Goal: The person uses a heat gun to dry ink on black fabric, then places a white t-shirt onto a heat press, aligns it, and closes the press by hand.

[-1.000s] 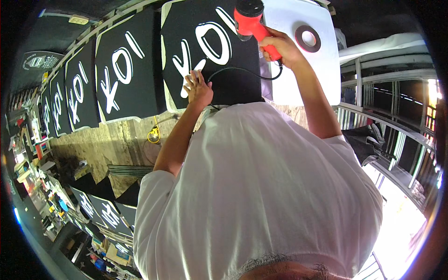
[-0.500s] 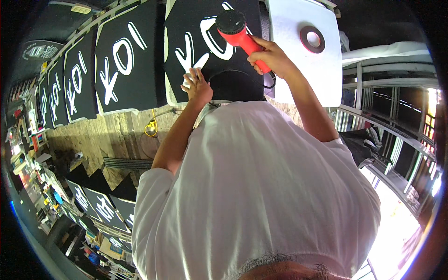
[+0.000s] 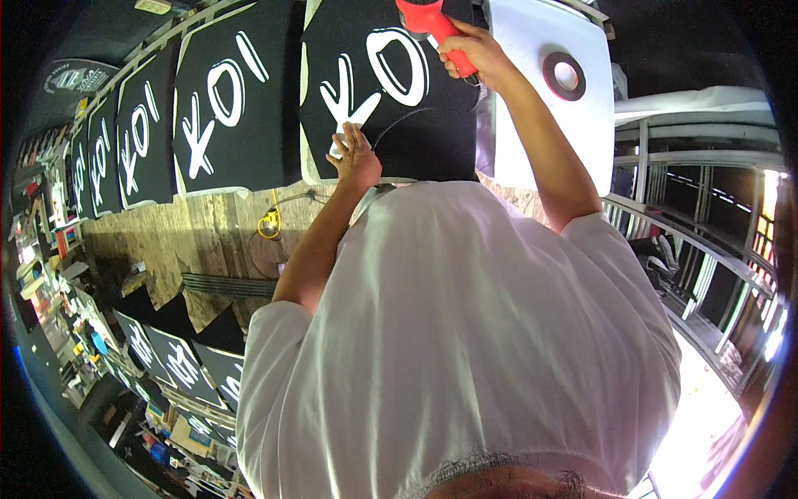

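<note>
My right hand [image 3: 474, 54] grips a red hand-held dryer [image 3: 422, 13] with a thin black cord, above the top of a black fabric panel [image 3: 440, 141] bearing large white hand-drawn lettering. My left hand [image 3: 357, 158] rests on that panel at the lower end of the lettering, fingers stretched out and slightly apart. A white board [image 3: 536, 141] lies right of the panel, with a black tape roll [image 3: 565, 76] on it, just right of my right hand.
Several similar black lettered panels [image 3: 229, 125] stand in a row to the left, with another row [image 3: 179, 362] lower left. A yellow cord [image 3: 268, 221] lies on the wooden floor [image 3: 191, 233]. Metal frames [image 3: 706, 216] stand at the right, and a cluttered shelf area [image 3: 46, 283] at the far left.
The dryer swung down and left over the lettering, then moved up to the panel's top edge with my right hand. My left hand stays on the panel.
</note>
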Action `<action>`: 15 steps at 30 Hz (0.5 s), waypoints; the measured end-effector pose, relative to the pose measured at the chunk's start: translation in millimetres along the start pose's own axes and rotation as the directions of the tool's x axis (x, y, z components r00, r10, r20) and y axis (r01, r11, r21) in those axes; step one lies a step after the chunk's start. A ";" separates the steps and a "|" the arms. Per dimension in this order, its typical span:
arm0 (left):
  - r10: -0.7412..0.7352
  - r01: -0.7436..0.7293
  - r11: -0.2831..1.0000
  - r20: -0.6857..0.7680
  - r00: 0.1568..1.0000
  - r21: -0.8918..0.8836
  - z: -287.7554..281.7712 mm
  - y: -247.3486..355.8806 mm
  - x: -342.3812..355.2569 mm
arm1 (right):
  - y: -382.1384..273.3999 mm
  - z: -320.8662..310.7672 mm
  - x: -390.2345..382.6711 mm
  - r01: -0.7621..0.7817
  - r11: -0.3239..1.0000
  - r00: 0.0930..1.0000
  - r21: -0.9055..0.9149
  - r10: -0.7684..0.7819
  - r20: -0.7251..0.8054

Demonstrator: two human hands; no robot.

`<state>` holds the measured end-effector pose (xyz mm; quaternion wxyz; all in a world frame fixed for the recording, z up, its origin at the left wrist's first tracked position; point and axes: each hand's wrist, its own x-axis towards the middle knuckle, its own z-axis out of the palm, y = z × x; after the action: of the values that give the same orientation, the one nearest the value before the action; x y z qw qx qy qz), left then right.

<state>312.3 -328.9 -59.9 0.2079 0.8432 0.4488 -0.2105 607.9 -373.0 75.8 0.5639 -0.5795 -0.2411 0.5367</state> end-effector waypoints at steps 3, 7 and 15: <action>-0.006 0.006 1.000 -0.015 1.000 0.002 0.9 -2.3 -0.7 | -6.5 2.2 17.0 -0.022 0.999 1.000 0.041 0.021 0.019; -0.001 0.004 0.997 -0.042 0.999 0.076 1.3 -8.8 -3.6 | -4.8 11.9 37.4 0.049 0.998 0.998 -0.027 -0.048 0.051; 0.097 -0.079 0.989 -0.147 0.984 0.123 14.4 -29.5 -5.5 | -13.2 35.7 56.9 0.034 0.999 0.988 -0.031 -0.029 0.152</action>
<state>282.2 -325.3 -73.6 0.1327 0.8866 0.4124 -0.1618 597.8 -305.3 75.5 0.5427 -0.5426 -0.3014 0.5659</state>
